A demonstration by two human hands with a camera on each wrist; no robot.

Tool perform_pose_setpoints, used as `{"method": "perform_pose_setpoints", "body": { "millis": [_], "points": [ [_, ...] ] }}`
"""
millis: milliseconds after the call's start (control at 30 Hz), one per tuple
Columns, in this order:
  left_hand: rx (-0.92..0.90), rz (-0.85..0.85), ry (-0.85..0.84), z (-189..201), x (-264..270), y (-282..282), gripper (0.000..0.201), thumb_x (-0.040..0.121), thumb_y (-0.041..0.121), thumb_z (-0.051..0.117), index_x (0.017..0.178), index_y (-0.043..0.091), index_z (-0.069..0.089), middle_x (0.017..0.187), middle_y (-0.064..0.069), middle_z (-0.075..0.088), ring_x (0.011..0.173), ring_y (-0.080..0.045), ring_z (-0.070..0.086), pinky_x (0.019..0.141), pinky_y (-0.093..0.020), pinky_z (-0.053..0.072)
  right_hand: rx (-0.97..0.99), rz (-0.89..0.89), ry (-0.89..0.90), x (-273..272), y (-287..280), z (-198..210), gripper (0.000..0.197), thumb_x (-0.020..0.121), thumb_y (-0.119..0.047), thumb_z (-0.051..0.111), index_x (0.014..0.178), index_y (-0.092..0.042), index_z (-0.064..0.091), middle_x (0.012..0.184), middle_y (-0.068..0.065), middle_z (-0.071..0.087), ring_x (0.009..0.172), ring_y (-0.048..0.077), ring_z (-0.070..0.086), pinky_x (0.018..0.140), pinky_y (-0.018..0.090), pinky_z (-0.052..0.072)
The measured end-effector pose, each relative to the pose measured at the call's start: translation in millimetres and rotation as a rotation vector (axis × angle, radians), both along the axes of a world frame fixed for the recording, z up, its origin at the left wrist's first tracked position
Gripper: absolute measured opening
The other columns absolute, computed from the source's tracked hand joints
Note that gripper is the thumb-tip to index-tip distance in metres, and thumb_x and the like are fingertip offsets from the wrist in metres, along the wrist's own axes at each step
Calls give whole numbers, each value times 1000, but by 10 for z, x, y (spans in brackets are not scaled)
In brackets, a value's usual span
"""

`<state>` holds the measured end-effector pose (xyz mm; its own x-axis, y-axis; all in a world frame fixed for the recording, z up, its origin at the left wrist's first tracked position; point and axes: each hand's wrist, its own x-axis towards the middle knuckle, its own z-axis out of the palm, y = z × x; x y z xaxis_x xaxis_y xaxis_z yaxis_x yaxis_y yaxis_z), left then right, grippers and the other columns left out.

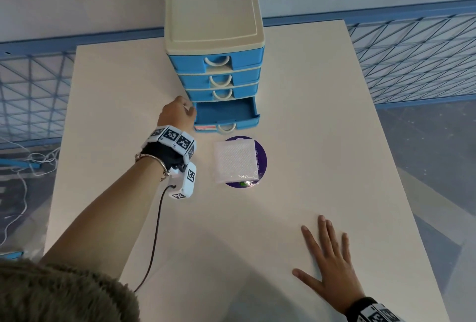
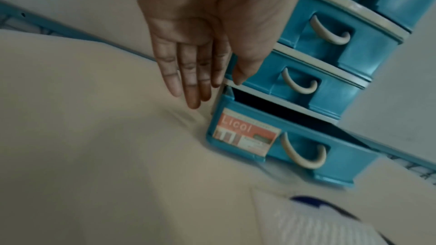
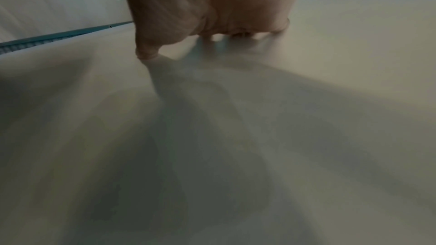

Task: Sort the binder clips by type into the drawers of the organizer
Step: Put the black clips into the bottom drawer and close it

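Observation:
A cream and blue drawer organizer (image 1: pixel 213 38) stands at the back of the table. Its bottom drawer (image 1: pixel 226 113) is pulled out and looks empty; the three drawers above it are closed. My left hand (image 1: pixel 177 114) is at the organizer's left side next to the bottom drawer, fingers straight and holding nothing (image 2: pixel 195 74). My right hand (image 1: pixel 329 257) lies flat on the table near the front right, fingers spread (image 3: pixel 212 16). In front of the organizer a clear plastic bag (image 1: pixel 235 162) lies on a purple round disc (image 1: pixel 261 159). No binder clips can be made out.
The white table (image 1: pixel 309 115) extends around the organizer. A blue wire fence (image 1: pixel 412 59) runs behind and beside the table. A cable (image 1: pixel 154 239) hangs from my left wrist camera. White cords (image 1: pixel 20 180) lie on the floor at the left.

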<state>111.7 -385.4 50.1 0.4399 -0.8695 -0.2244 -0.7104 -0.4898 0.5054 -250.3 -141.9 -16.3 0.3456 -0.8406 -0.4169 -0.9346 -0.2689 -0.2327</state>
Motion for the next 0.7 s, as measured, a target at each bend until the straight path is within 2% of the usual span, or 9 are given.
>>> {"method": "perform_pose_setpoints", "body": {
  "millis": [67, 167, 267, 367, 500, 700],
  "points": [
    [12, -27, 14, -30, -40, 117, 31, 86, 14, 52, 117, 11, 53, 114, -13, 63, 103, -33, 57, 84, -34, 44, 5, -3, 8, 2, 5, -1, 84, 79, -76, 27, 143, -22, 21, 153, 16, 6, 139, 31, 7, 110, 46, -1],
    [74, -62, 17, -75, -77, 217, 50, 82, 16, 58, 129, 15, 42, 119, -9, 60, 108, -30, 54, 88, -35, 42, 6, -2, 9, 9, 3, -3, 84, 79, -75, 27, 143, -21, 23, 153, 16, 7, 140, 31, 7, 109, 47, 0],
    [124, -71, 40, -119, -80, 258, 67, 78, 15, 63, 136, 15, 30, 127, -12, 53, 114, -32, 50, 93, -40, 41, 14, -4, 8, 7, 4, 5, 84, 79, -76, 27, 143, -22, 22, 153, 15, 6, 140, 30, 6, 109, 46, 1],
    [113, -68, 50, -148, -72, 267, 73, 77, 16, 64, 138, 14, 24, 130, -13, 47, 116, -32, 48, 93, -40, 39, 8, -15, -1, 14, 2, 7, 84, 78, -76, 25, 143, -23, 18, 153, 14, 4, 140, 30, 6, 110, 46, 0],
    [87, -74, 61, -156, -42, 201, 71, 79, 18, 65, 138, 12, 26, 130, -15, 48, 115, -31, 48, 91, -39, 40, 5, -23, -16, 16, -7, 1, 84, 78, -77, 24, 144, -25, 13, 153, 12, 2, 140, 28, 4, 110, 45, 0],
    [7, -106, 79, -182, -10, 148, 67, 73, 23, 70, 131, 14, 37, 123, -13, 52, 105, -31, 55, 86, -38, 44, 13, -35, -30, 33, -5, -12, 84, 79, -77, 23, 144, -26, 12, 154, 12, 0, 141, 27, 2, 111, 44, -3]
  ]
}}
